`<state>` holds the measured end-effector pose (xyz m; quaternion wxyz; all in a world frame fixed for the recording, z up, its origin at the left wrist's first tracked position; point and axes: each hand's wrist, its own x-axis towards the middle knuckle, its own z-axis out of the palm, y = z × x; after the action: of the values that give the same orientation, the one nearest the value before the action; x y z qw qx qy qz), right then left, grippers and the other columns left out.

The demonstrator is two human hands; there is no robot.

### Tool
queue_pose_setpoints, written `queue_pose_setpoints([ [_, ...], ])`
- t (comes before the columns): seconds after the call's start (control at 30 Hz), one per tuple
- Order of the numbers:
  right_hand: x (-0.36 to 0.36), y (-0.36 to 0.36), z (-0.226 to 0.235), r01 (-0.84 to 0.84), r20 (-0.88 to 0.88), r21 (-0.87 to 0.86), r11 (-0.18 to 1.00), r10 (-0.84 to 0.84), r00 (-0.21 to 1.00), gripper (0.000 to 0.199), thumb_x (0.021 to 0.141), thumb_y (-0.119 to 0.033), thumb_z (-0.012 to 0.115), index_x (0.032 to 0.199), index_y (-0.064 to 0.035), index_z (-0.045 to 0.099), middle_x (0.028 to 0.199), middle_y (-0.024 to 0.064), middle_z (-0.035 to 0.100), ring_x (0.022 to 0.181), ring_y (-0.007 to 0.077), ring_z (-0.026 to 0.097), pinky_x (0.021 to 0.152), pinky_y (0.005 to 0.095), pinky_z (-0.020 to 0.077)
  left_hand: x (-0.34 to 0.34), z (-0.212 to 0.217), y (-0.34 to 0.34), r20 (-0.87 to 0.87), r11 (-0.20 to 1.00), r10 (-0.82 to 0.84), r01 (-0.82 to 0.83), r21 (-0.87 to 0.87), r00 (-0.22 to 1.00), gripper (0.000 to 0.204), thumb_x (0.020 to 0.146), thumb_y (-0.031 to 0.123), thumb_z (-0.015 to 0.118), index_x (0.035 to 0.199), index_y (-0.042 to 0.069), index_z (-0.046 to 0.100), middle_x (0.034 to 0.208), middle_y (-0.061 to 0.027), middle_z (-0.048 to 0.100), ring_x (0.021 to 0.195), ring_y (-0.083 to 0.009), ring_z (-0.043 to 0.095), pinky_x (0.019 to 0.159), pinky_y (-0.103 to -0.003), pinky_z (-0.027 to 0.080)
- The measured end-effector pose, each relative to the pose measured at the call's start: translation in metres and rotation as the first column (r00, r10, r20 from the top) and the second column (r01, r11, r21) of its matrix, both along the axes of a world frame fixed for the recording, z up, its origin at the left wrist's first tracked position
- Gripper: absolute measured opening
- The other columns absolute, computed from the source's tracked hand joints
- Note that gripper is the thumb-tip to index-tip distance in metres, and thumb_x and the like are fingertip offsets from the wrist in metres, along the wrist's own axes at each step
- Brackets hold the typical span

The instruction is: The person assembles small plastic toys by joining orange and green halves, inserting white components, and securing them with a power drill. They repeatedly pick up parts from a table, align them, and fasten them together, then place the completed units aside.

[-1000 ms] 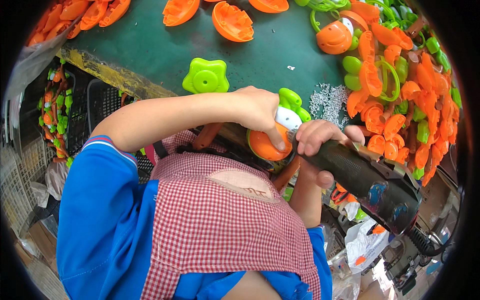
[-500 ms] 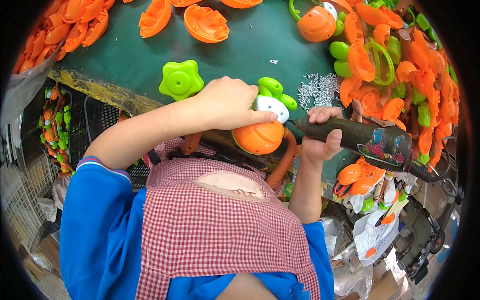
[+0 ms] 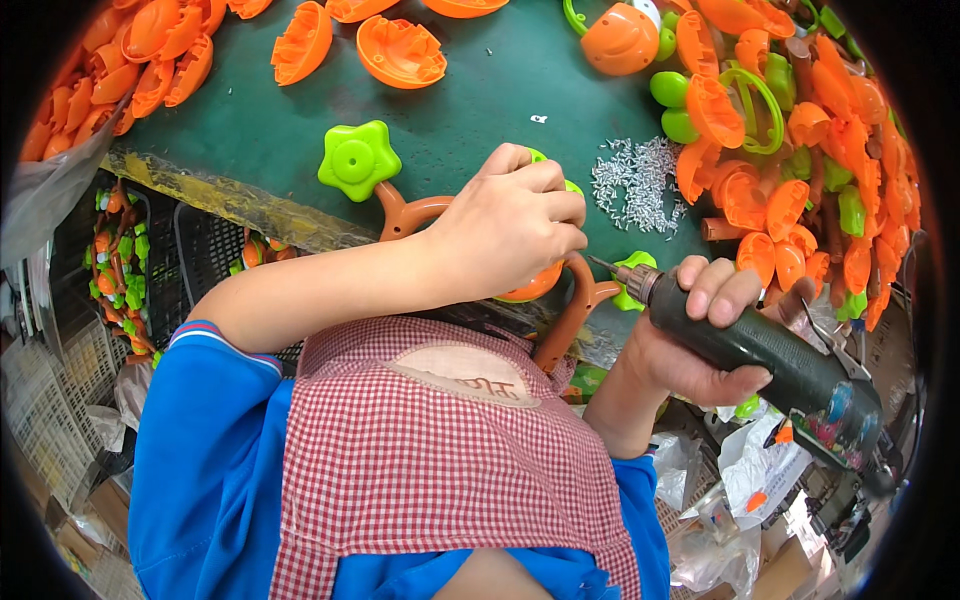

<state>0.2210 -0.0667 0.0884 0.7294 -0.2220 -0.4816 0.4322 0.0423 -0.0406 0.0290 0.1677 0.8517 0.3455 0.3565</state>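
Note:
My left hand (image 3: 515,225) is curled over an orange plastic toy (image 3: 535,285) at the table's near edge, hiding most of it; its fingertips are out of sight. Small green parts of the toy show beyond my knuckles. A brown branch-like piece (image 3: 415,212) with a green star-shaped flower (image 3: 359,160) extends left of the hand. Another brown branch (image 3: 573,315) curves down on the right, with a green end piece (image 3: 635,278) behind the driver. My right hand (image 3: 705,335) is wrapped round a dark electric screwdriver (image 3: 760,350), its bit pointing left, near the brown branch and just right of my left hand.
A pile of small silver screws (image 3: 637,185) lies beyond the screwdriver on the green table (image 3: 480,110). Orange shells, green and brown parts (image 3: 800,150) are heaped at right. Orange half shells (image 3: 400,52) lie at the far side, more (image 3: 160,60) at far left. Black crates (image 3: 205,250) stand below left.
My right hand has drawn the screwdriver down and right, away from the toy. My left hand has shifted right and curled over the toy, covering its white part. The brown left branch now shows.

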Motion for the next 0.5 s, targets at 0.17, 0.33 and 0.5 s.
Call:
queue_pose_setpoints([
  [0.17, -0.005, 0.001, 0.001, -0.088, 0.03, 0.022, 0.996, 0.087, 0.996, 0.082, 0.086, -0.057, 0.061, 0.148, -0.0138, 0.029, 0.081, 0.0029, 0.05, 0.067, 0.0144, 0.049, 0.068, 0.032, 0.0419, -0.001, 0.006, -0.003, -0.049, 0.997, -0.05, 0.053, 0.052, 0.998, 0.017, 0.057, 0.025, 0.079, 0.069, 0.016, 0.071, 0.077, 0.0083, 0.061, 0.081, -0.0143, 0.057, 0.083, -0.037, 0.041],
  [0.33, -0.017, -0.011, 0.006, 0.024, 0.135, -0.053, 0.998, -0.017, 0.991, 0.086, 0.087, -0.059, 0.059, 0.15, -0.0142, 0.023, 0.08, 0.0036, 0.052, 0.065, 0.0151, 0.05, 0.067, 0.0333, 0.0438, -0.002, 0.014, -0.009, -0.02, 0.999, -0.036, 0.035, -0.018, 0.999, 0.02, 0.058, 0.025, 0.079, 0.074, 0.015, 0.072, 0.083, 0.0062, 0.062, 0.086, -0.0151, 0.058, 0.085, -0.038, 0.042],
  [0.5, -0.015, -0.014, -0.001, 0.017, 0.218, -0.056, 0.998, -0.004, 0.976, 0.089, 0.087, -0.059, 0.061, 0.152, -0.0142, 0.018, 0.081, 0.005, 0.055, 0.066, 0.0158, 0.053, 0.065, 0.034, 0.0449, -0.012, 0.005, -0.017, -0.087, 0.981, -0.006, -0.011, -0.194, 0.996, 0.041, 0.061, 0.034, 0.08, 0.095, 0.011, 0.071, 0.125, -0.0057, 0.059, 0.118, -0.0242, 0.054, 0.101, -0.043, 0.039],
])
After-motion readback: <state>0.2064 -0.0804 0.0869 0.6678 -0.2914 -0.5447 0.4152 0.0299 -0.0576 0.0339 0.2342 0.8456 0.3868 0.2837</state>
